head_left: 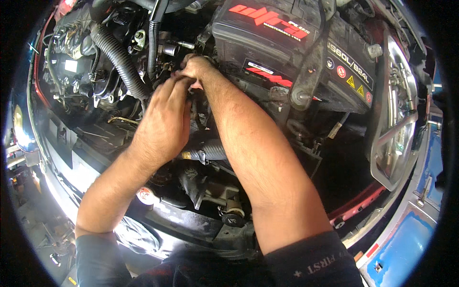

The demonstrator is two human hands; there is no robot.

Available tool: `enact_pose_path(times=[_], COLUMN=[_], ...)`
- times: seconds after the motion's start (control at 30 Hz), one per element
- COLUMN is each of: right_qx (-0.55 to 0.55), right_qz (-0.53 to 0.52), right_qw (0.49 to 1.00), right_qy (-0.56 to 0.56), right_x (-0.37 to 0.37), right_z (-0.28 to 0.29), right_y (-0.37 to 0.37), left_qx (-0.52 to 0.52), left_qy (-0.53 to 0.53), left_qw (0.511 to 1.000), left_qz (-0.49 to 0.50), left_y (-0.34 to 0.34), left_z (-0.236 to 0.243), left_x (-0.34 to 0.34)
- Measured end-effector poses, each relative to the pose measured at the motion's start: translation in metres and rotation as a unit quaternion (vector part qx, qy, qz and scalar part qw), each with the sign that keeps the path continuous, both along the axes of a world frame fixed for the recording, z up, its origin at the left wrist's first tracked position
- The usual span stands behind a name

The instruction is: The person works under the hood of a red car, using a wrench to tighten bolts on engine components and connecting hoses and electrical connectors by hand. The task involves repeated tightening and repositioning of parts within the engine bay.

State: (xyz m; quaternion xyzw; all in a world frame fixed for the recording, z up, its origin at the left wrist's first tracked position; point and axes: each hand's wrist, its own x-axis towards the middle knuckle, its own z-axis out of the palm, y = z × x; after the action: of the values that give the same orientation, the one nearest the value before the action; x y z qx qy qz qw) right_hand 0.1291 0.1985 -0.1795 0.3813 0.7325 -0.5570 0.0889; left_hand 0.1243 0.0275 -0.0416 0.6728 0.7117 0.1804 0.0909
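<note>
Deep in a car's engine bay, both my hands meet beside the battery. My left hand reaches in from the lower left, its fingers pressed together and bent downward, with the tips hidden. Just beyond it, my right hand is curled, its fingertips hidden among dark parts. Whatever the fingers grip cannot be made out. Close to the right hand lies a shiny metal cylinder. The black battery with red lettering stands to the right of the hands. A ribbed black hose runs down toward the left hand.
Below my hands are another ribbed hose with a clamp and a round cap with a red-and-white label. The engine fills the upper left. A silver-rimmed, tray-like piece sits at the right, near blue metal panels.
</note>
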Motion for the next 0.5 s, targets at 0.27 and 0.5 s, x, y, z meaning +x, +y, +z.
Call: enact_pose_path(times=[0.27, 0.5], right_qx=[0.061, 0.131], right_qz=[-0.052, -0.103], right_qw=[0.993, 0.984], right_qy=[0.087, 0.067], right_x=[0.001, -0.001], right_z=[-0.044, -0.039], right_y=[-0.010, -0.016], left_qx=[-0.313, -0.135], left_qy=[0.518, 0.379], left_qw=[0.796, 0.915], left_qz=[-0.008, 0.036], left_y=[0.053, 0.024], left_z=[-0.001, -0.015], left_x=[-0.008, -0.017])
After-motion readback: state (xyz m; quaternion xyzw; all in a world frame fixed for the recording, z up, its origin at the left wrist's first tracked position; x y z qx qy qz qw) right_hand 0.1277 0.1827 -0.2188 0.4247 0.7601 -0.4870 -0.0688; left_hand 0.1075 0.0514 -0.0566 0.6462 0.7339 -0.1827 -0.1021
